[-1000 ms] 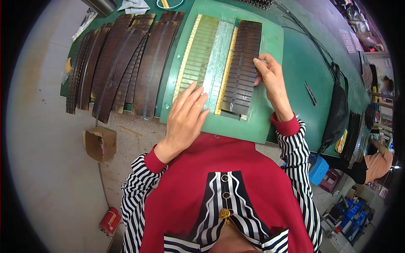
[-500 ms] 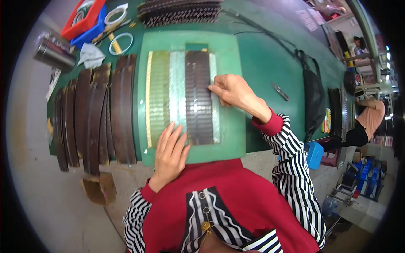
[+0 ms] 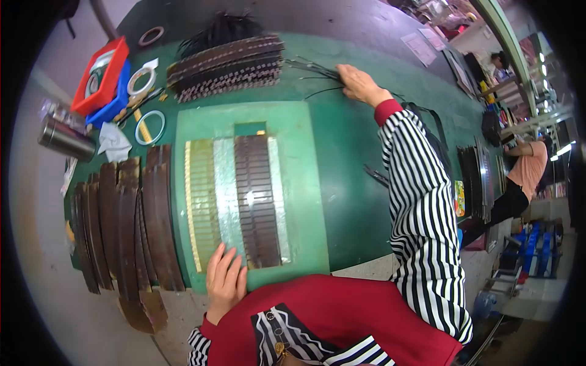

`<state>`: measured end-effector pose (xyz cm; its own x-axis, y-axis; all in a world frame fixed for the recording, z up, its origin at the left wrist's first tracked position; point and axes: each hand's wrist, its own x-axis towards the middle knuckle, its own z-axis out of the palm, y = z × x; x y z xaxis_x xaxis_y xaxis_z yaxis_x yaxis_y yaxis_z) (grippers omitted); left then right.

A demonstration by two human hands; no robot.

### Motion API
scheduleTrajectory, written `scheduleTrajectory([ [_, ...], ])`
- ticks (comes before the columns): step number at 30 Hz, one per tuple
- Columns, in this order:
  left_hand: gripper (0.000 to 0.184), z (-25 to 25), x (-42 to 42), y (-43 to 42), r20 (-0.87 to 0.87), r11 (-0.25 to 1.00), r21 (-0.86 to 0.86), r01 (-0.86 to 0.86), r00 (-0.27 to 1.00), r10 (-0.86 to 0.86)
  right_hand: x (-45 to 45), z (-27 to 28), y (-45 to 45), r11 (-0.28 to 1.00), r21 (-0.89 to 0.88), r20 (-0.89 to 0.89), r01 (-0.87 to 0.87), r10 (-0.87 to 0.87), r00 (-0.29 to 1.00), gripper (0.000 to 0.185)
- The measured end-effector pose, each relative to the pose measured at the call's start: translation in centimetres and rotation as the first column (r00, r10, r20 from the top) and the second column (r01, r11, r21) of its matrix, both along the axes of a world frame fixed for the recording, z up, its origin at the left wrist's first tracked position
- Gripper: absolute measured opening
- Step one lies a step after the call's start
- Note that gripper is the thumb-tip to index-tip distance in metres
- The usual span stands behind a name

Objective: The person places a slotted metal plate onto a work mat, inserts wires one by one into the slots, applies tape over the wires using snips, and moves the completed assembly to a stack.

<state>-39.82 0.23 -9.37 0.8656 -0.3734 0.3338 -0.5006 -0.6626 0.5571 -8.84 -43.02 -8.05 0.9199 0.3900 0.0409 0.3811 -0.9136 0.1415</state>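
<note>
A green board [image 3: 308, 183] lies before me, carrying a yellowish ribbed strip [image 3: 201, 207], silvery bands and a dark brown ribbed strip [image 3: 259, 207]. My left hand [image 3: 226, 282] rests at the board's near edge, fingers stretched out, the tips touching the lower end of the yellowish strip. Farther off to the right, my right hand [image 3: 361, 84] is over a bundle of thin black cables [image 3: 314, 68], its fingers curled closed on them. The fingertips are partly hidden.
Long dark brown strips [image 3: 125, 226] lie left of the board. Behind it stands a stack of similar strips [image 3: 226, 70]. Tape rolls [image 3: 141, 81], a red bin [image 3: 101, 76] and a metal flask [image 3: 64, 139] are at far left. Another person [image 3: 528, 165] is at right.
My right hand has left the dark ribbed strip and reached forward to the black cables. My left hand stays at the board's near edge. The view has shifted, showing more of the table's far side.
</note>
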Motion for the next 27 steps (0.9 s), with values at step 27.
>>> scheduleTrajectory([
  [27,0.023,0.4,1.5,-0.7,-0.181,0.978,-0.197,-0.067,0.983,0.031,-14.6,4.3,10.7,0.663,0.716,0.117,-0.218,0.193,0.974,0.018],
])
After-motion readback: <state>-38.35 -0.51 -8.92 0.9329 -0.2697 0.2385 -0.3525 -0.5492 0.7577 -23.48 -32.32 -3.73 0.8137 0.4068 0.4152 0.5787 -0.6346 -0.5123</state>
